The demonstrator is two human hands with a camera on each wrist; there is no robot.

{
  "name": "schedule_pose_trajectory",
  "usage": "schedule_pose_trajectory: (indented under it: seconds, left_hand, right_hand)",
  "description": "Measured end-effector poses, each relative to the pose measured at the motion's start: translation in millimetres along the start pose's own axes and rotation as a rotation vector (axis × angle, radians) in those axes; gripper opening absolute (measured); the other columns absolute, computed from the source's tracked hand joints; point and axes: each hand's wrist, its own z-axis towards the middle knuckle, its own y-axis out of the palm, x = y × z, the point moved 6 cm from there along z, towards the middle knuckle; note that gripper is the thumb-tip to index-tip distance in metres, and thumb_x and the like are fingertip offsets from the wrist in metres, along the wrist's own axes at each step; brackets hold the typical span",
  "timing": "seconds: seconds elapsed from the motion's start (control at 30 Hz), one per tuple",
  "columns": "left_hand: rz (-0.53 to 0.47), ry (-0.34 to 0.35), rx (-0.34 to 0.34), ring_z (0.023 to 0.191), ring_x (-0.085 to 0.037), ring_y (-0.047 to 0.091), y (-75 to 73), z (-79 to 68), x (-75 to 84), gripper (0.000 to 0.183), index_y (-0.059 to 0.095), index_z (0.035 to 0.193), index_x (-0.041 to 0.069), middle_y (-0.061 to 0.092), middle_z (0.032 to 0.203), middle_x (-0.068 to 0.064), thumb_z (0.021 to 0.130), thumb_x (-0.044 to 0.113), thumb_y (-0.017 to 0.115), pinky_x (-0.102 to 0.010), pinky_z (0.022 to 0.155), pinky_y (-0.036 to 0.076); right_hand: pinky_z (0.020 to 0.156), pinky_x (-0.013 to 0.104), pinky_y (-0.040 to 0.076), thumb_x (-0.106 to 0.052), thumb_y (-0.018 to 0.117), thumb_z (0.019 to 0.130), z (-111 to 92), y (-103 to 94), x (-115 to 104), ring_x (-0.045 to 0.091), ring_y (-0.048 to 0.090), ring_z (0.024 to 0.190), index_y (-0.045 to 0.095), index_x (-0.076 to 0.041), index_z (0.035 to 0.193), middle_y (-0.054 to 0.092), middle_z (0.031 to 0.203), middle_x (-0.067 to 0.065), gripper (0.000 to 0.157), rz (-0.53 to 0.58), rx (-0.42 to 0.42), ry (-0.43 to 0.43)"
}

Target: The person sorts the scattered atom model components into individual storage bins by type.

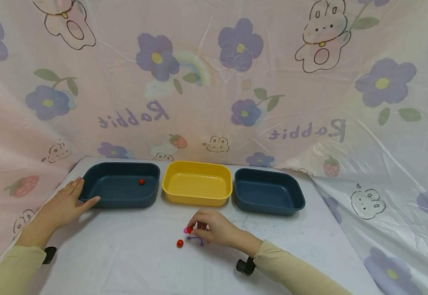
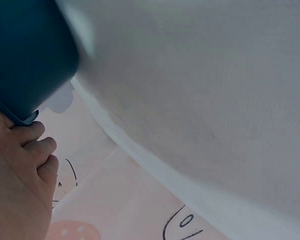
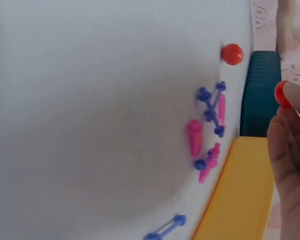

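Note:
My right hand pinches a small red bead between thumb and forefinger, raised over the table. Below it lie small purple connector pieces and pink pegs, partly hidden by the hand in the head view. A second red bead lies on the table, nearer the front. At the far left my left hand rests against the corner of a dark blue tray, fingers along its outer side and thumb extended by the front rim. One red bead sits inside that tray.
A yellow tray stands in the middle of the back row, with another dark blue tray to its right. Behind them hangs a printed curtain. A white cloth covers the table.

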Motion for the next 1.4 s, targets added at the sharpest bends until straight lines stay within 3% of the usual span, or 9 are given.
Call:
schedule_pose_trajectory:
  seconds: [0.4, 0.73, 1.07, 1.4]
  left_hand:
    - [-0.011, -0.009, -0.009, 0.148, -0.063, 0.011, -2.9, -1.7, 4.9, 0.102, 0.012, 0.154, -0.023, 0.011, 0.160, -0.046, 0.105, 0.059, 0.049, -0.077, 0.114, 0.017]
    - [-0.012, -0.015, -0.016, 0.148, -0.063, 0.012, -4.0, -2.4, 4.6, 0.103, 0.010, 0.154, -0.022, 0.010, 0.161, -0.045, 0.105, 0.059, 0.048, -0.077, 0.114, 0.017]
    - [-0.014, -0.012, -0.003, 0.148, -0.063, 0.012, -2.9, -1.6, 2.5, 0.102, 0.012, 0.154, -0.022, 0.011, 0.161, -0.045, 0.105, 0.059, 0.049, -0.075, 0.117, 0.016]
    - [-0.021, -0.016, -0.016, 0.148, -0.063, 0.012, -2.3, -2.0, 4.4, 0.102, 0.011, 0.155, -0.021, 0.010, 0.162, -0.043, 0.105, 0.060, 0.048, -0.077, 0.115, 0.017]
  right_hand:
    - [0.082, 0.022, 0.060, -0.007, 0.076, 0.095, 20, -18.1, 7, 0.007, 0.066, 0.091, 0.073, -0.010, 0.113, 0.073, 0.105, 0.000, 0.017, 0.119, 0.199, 0.019]
    - [0.086, 0.027, 0.061, -0.007, 0.074, 0.096, 53, -28.7, 8, 0.013, 0.070, 0.098, 0.074, -0.008, 0.115, 0.072, 0.111, 0.003, 0.019, 0.237, 0.355, 0.061]
    - [0.088, 0.025, 0.060, -0.019, 0.074, 0.099, 88, -27.4, 19, 0.013, 0.070, 0.100, 0.073, -0.010, 0.117, 0.074, 0.113, 0.000, 0.020, 0.268, 0.427, 0.123]
    - [0.088, 0.022, 0.058, -0.021, 0.073, 0.100, 121, -17.4, 38, 0.013, 0.069, 0.097, 0.073, -0.010, 0.119, 0.074, 0.111, 0.001, 0.022, 0.273, 0.422, 0.204]
